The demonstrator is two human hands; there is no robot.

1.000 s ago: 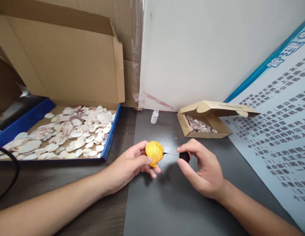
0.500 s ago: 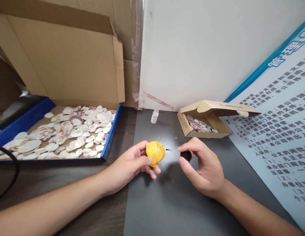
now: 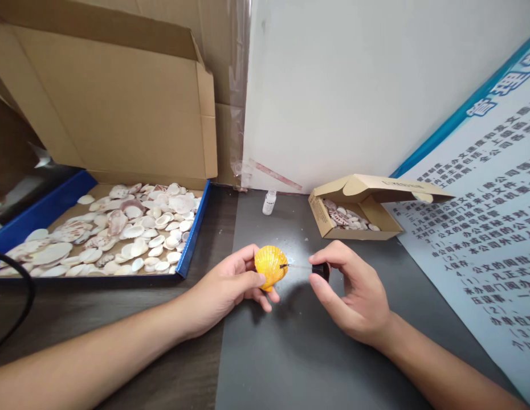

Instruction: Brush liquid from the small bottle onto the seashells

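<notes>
My left hand (image 3: 237,279) pinches a yellow-orange scallop shell (image 3: 270,265) by its narrow end, with the ribbed, glossy side facing up. In my right hand (image 3: 353,290) is the black cap of a small brush (image 3: 320,271), gripped between thumb and fingers. Its thin clear stem points left, and the dark bristle tip lies at the shell's right side, seemingly touching it. Farther back on the dark mat stands a small clear glass bottle (image 3: 269,203) with a white label, upright and uncapped.
On the left, a blue-edged cardboard box (image 3: 192,239) with its lid raised holds many pale shells. A smaller brown carton (image 3: 354,232) with shells stands at the back right, beside a printed sheet (image 3: 478,228). A black cable (image 3: 29,296) curves in at the left edge.
The brush has swung so its tip now meets the shell's right side; before, the tip was apart from it. My left hand and the shell have hardly moved.
</notes>
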